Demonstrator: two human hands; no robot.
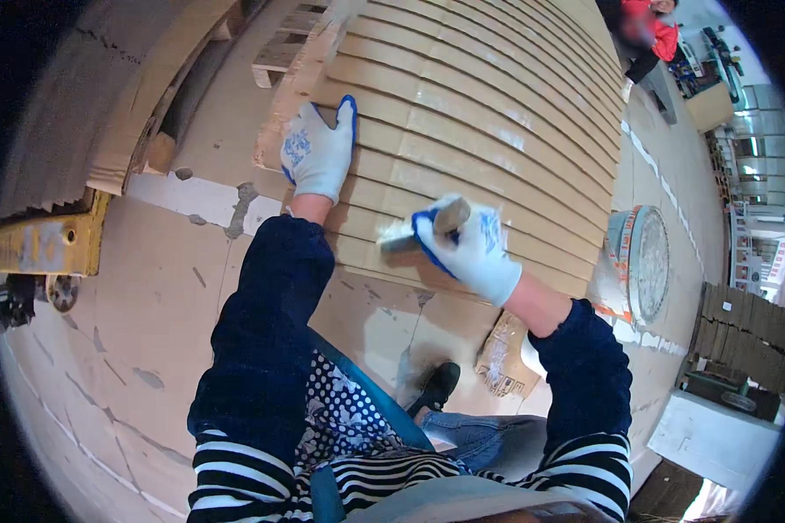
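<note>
Overlapping brown cardboard sheets (pixel 497 113) lie in a stepped row in front of me, their edges forming many parallel lines. My left hand (pixel 318 152), in a white glove with blue palm side, rests at the left edge of the sheets, thumb spread from the fingers; its fingertips are partly hidden. My right hand (pixel 475 248), gloved alike, is closed around a brush (pixel 452 214) with a wooden handle. The brush's pale, blurred end lies against the near sheets. Wet-looking shiny patches show on the cardboard.
A round bucket (pixel 650 261) with a whitish inside stands right of the sheets. Torn cardboard (pixel 506 357) lies on the floor near my foot. At left are a stack of cardboard (pixel 78 87), a wooden pallet (pixel 279 52) and yellow equipment (pixel 48 240). A person in red (pixel 663 35) is far right.
</note>
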